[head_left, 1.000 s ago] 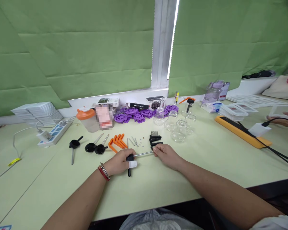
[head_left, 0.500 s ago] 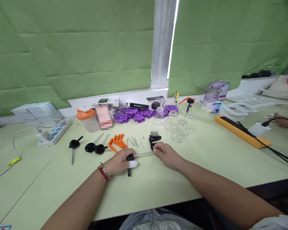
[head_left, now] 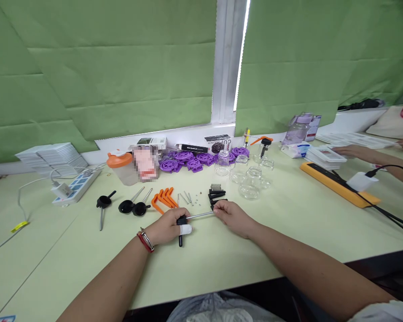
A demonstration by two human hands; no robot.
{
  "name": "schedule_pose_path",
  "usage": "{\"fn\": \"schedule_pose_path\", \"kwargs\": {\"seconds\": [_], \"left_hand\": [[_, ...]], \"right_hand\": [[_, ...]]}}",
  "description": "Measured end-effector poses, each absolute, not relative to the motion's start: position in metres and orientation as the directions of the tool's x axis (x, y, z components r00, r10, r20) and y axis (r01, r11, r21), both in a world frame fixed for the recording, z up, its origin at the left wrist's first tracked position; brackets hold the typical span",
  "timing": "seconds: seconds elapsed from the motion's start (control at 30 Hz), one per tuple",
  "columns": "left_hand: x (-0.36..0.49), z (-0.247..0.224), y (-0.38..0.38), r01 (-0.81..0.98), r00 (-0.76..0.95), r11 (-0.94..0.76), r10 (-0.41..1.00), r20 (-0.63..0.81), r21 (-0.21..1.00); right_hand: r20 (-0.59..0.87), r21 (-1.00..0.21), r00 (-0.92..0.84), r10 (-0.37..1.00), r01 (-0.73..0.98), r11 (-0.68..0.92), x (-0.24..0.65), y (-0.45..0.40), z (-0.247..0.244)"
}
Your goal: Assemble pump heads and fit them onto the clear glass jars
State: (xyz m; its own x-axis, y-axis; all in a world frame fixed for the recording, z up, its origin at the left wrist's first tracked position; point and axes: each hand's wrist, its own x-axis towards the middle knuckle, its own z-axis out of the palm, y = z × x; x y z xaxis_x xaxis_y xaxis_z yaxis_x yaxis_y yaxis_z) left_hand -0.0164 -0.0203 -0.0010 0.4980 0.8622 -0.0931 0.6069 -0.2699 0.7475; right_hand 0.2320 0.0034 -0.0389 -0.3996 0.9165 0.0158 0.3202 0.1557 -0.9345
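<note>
My left hand [head_left: 169, 227] is closed round a black plastic piece [head_left: 181, 220], with white tape on one finger. From that piece a thin metal rod [head_left: 200, 215] runs right, and a black end [head_left: 180, 241] sticks out below the fist. At the rod's far end, the fingertips of my right hand [head_left: 230, 216] are pinched together; the tip is hidden. Close by lie several orange handles [head_left: 164, 197], metal pins [head_left: 188, 198], black tapered pieces [head_left: 216, 195] and springs [head_left: 216, 187]. Black round pieces with metal rods [head_left: 140, 208] rest to the left.
Glass jars [head_left: 249, 190] and purple plastic wheels [head_left: 204, 158] stand behind. An orange-lidded cup [head_left: 121, 167] and a white power strip [head_left: 78, 187] are at left. A yellow power strip [head_left: 339, 183] lies right, near another person's hand [head_left: 352, 152] on stacked white frames [head_left: 325, 156].
The other person's hand at right has reached left onto the white frames, and a second hand shows at the far right edge. My own hands have hardly moved.
</note>
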Motion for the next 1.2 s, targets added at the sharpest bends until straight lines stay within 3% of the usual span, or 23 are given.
{"fn": "schedule_pose_path", "kwargs": {"seconds": [0.4,0.63,0.83,1.2], "left_hand": [[-0.0158,-0.0010,-0.0198,0.618,0.492,-0.264,0.865,-0.102,0.741],[-0.0156,-0.0005,-0.0203,0.617,0.488,-0.262,0.867,-0.100,0.742],[-0.0155,-0.0001,-0.0206,0.606,0.492,-0.254,0.864,-0.105,0.753],[-0.0169,-0.0017,-0.0201,0.610,0.497,-0.257,0.861,-0.109,0.750]], "right_hand": [[0.018,-0.902,-0.408,0.913,0.387,0.191,0.2323,0.0045,-0.0420],[0.065,-0.955,-0.428,0.901,0.234,0.180,0.2321,0.0057,-0.0452],[0.025,-0.926,-0.424,0.905,0.330,0.181,0.2320,0.0061,-0.0431],[0.003,-0.917,-0.439,0.899,0.357,0.177,0.2315,0.0030,-0.0400]]}}
